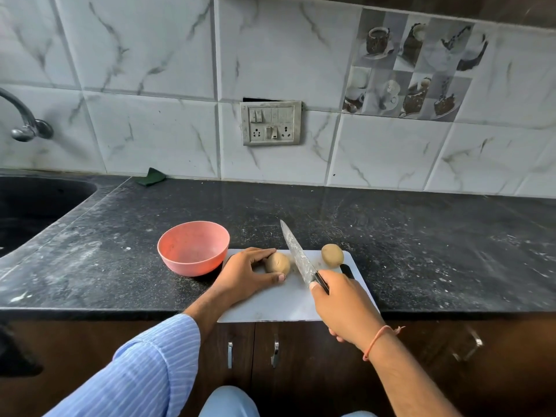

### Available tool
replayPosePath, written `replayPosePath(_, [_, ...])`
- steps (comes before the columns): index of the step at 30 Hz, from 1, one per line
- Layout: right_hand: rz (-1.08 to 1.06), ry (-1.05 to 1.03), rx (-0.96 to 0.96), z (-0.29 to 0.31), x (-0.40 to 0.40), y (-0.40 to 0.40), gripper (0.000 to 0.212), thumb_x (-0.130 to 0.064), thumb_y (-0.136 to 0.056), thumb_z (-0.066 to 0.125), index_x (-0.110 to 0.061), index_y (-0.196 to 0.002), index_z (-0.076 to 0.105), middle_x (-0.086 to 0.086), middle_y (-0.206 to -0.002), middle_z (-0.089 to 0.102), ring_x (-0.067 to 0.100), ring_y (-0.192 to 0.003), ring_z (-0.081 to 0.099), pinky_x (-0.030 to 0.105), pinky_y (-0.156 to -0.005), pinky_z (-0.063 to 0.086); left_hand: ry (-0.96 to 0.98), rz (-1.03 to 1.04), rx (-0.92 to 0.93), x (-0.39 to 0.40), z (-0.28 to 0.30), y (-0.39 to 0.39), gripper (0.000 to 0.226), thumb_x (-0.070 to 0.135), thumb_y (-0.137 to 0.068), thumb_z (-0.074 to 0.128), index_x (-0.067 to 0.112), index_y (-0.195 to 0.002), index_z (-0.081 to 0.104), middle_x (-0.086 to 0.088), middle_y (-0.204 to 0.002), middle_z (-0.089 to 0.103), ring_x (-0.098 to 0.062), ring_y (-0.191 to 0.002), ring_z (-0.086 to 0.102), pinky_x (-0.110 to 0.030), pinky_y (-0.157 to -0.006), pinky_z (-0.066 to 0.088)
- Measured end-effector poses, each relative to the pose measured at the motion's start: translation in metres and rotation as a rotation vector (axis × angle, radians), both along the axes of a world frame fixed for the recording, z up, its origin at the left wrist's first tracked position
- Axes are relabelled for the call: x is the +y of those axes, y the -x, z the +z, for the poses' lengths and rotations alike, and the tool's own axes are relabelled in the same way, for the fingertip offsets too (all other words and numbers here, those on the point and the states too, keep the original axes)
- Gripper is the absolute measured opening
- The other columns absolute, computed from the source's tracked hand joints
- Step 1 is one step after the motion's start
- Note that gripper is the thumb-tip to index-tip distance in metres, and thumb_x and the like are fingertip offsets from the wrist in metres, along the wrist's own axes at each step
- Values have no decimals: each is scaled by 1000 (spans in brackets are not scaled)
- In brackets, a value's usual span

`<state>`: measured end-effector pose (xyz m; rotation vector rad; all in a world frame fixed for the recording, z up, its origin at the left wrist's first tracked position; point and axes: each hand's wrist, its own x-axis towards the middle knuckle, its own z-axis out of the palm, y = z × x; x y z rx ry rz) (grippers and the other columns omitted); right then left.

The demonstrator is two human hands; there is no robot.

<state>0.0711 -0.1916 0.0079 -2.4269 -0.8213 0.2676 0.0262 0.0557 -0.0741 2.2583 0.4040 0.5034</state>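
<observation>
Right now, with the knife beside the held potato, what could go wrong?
1. The left grip holds the potato with its thumb lying close to the knife blade; a slip could nick it.
2. The potato is whole and round, so it may roll when the right grip presses the blade down.
3. The cutting board seems to overhang the counter edge; downward force might tip or shift it.
</observation>
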Motion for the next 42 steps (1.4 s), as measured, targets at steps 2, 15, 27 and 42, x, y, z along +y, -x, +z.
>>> replayPosePath(2, [-3, 25, -52, 0, 2, 0, 28, -36, -108, 45, -24, -83, 51, 2, -75, 60, 19, -57, 56, 37, -50, 55, 0, -5, 0, 0, 0, 0, 85, 68, -67, 89, 35, -142, 66, 26, -131, 64, 10, -120, 59, -23, -110, 47])
replayPosePath(15, [-10, 98, -128, -2, 14, 8, 26, -41, -108, 39, -26, -94, 55, 1, -84, 63, 27, -75, 67, 49, -70, 63, 61, 19, 0, -6, 3, -3, 72, 69, -74, 85, 36, -136, 71, 27, -127, 64, 9, -117, 59, -20, -106, 47])
replayPosePath(27, [27, 191, -205, -1, 40, -2, 29, -37, -110, 35, -19, -112, 58, 7, -100, 61, 30, -84, 54, 40, -70, 48, 65, -15, -6, -3, 4, -1, 60, 62, -71, 90, 48, -126, 73, 21, -114, 67, 1, -106, 63, -31, -102, 51])
replayPosePath(42, [62, 267, -246, -25, 29, 11, 27, -36, -111, 34, -20, -117, 55, 7, -100, 65, 32, -97, 65, 38, -71, 45, 66, -18, -44, -6, 6, 3, 63, 55, -70, 94, 42, -129, 73, 16, -109, 69, 0, -101, 65, -25, -92, 51])
